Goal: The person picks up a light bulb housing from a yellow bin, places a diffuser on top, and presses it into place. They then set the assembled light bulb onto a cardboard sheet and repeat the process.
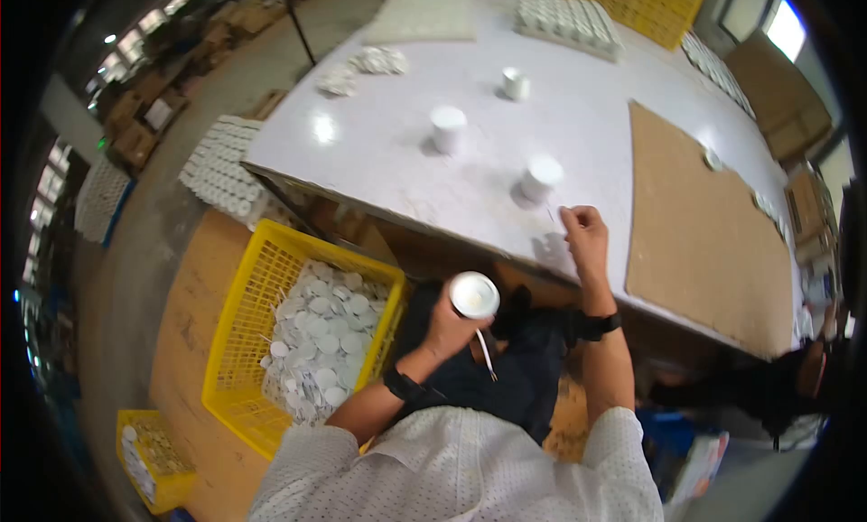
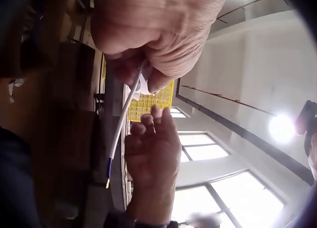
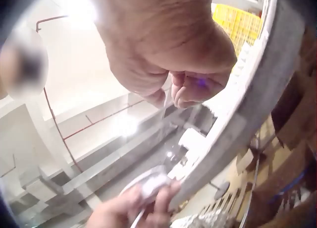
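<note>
My left hand (image 1: 444, 328) grips a white round fitting (image 1: 474, 295), its pale circular face turned up, in front of my lap. A white cable (image 2: 120, 120) hangs from it and ends in a dark sleeve with a bare tip. Over the table's front edge is my right hand (image 1: 587, 237), thumb and fingers pinched together. Between those fingertips shows a thin pale strip (image 3: 167, 100); what it is I cannot tell. One white cylinder (image 1: 542, 177) stands on the table just beyond the right hand, with another cylinder (image 1: 448, 129) and a smaller one (image 1: 516, 83) farther back.
A yellow crate (image 1: 237, 409) of white discs stands at my left, with a smaller yellow crate (image 1: 172, 486) behind it. On the white table (image 1: 361, 152) lie a brown cardboard sheet (image 1: 695, 242) at right, crumpled white bundles (image 1: 377, 60) and a tray of white cylinders (image 1: 569, 25).
</note>
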The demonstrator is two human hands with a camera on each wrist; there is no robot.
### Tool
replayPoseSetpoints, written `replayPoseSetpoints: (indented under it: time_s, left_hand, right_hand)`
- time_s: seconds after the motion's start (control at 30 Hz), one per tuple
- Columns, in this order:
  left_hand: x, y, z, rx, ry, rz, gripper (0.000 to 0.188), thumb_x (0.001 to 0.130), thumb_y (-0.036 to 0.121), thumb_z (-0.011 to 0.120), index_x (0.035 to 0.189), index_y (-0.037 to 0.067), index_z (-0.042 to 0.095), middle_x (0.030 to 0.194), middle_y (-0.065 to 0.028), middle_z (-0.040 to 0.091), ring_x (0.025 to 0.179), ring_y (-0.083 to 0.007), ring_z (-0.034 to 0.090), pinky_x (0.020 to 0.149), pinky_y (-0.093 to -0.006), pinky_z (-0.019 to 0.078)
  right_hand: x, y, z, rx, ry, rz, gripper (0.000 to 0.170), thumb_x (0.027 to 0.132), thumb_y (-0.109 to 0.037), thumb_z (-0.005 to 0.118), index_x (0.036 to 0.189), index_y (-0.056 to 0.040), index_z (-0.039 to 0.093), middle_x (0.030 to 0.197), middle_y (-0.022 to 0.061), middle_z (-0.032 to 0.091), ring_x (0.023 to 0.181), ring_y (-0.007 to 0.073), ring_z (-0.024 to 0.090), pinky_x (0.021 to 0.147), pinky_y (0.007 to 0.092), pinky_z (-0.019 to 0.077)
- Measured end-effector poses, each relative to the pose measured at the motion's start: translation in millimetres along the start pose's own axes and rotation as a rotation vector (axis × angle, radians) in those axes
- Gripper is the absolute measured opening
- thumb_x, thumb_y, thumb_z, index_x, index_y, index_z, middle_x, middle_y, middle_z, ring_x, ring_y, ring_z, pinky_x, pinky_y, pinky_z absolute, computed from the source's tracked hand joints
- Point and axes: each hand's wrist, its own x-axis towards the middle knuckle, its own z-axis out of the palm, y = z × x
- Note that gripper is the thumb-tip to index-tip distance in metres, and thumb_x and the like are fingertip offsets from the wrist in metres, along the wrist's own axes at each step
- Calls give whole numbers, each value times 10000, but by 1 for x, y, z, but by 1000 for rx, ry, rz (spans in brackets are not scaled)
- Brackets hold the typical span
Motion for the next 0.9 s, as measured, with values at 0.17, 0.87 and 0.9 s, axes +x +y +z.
replayPoseSetpoints:
  time_s: [0.17,0.87,0.9]
  left_hand:
    - [-12,-6,0,81,-33,-36,673,598,115,762,1169,26,418,1057,-104,553,994,-193,529,876,-310,415]
    - [-18,-23,-16,21,-31,-123,650,636,104,739,1187,17,405,1068,-94,549,1013,-174,520,879,-289,405]
    - [-18,-27,-16,11,-25,-121,654,635,102,739,1189,15,402,1068,-94,549,1015,-173,519,880,-290,405]
  right_hand:
    - [67,4,24,-122,-31,179,414,719,-406,657,682,-19,514,526,36,483,405,110,447,345,241,356]
    - [74,13,14,343,-132,361,212,797,-225,581,727,-54,479,603,20,473,455,68,434,354,178,309]
    - [73,12,14,348,-134,354,213,800,-227,579,736,-50,478,606,23,479,455,70,439,355,175,310]
